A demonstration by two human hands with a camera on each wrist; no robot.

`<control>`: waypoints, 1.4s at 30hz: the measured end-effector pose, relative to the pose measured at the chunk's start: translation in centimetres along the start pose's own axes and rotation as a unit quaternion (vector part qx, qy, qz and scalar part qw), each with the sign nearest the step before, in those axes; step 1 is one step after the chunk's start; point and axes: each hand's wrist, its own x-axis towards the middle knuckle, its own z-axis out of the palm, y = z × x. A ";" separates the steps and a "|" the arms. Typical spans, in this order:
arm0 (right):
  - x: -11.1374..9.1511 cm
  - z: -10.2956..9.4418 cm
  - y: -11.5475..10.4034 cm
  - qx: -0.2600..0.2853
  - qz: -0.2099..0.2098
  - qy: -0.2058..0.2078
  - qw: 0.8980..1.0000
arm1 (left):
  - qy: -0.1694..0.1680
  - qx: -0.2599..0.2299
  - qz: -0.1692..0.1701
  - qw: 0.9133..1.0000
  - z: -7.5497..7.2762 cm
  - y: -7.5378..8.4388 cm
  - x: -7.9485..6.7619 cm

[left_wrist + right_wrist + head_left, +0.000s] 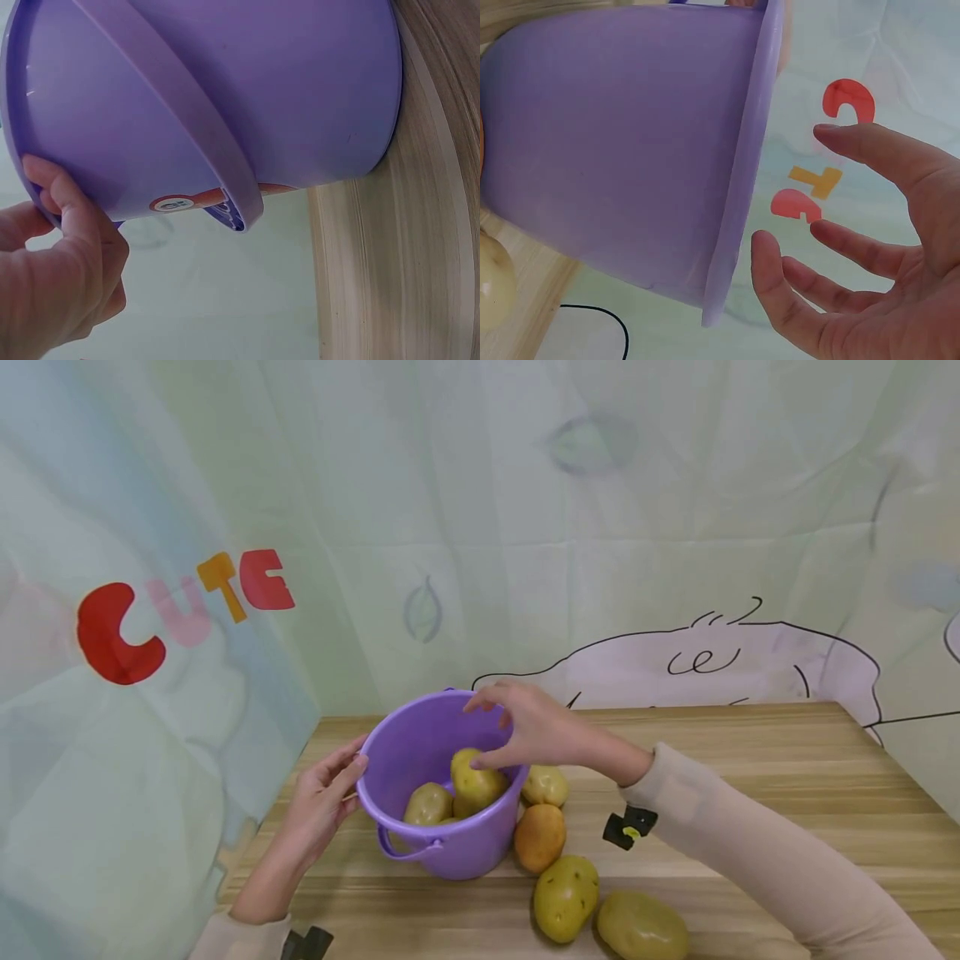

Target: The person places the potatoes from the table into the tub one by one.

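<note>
A purple bucket (465, 852) stands on the wooden table with several potatoes inside; a yellow potato (476, 781) lies uppermost and a paler potato (429, 804) sits beside it. My left hand (322, 797) pinches the bucket's rim at its left side, the thumb and fingers on either side of the edge in the left wrist view. Over the right part of the bucket's mouth is my right hand (532, 727). Its fingers are spread and loosely bent, and the right wrist view shows nothing between them. The bucket's handle (195, 120) hangs down along its side.
To the right of the bucket on the table lie a pale potato (546, 786), an orange-brown round potato-like item (540, 837), a spotted yellow potato (566, 899) and a larger potato (642, 927). A printed curtain (465, 527) hangs behind and left of the table.
</note>
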 end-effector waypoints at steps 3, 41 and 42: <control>0.0 -0.2 0.0 0.006 0.001 0.005 1.000 | -0.001 0.000 0.001 1.000 0.0 0.0 0.0; -3.3 -2.2 4.5 0.018 0.107 0.050 0.993 | 0.000 0.005 0.001 1.000 0.0 0.0 0.0; -3.3 -2.1 4.6 0.015 0.112 0.046 0.993 | 0.002 0.006 0.000 1.000 0.0 0.0 0.0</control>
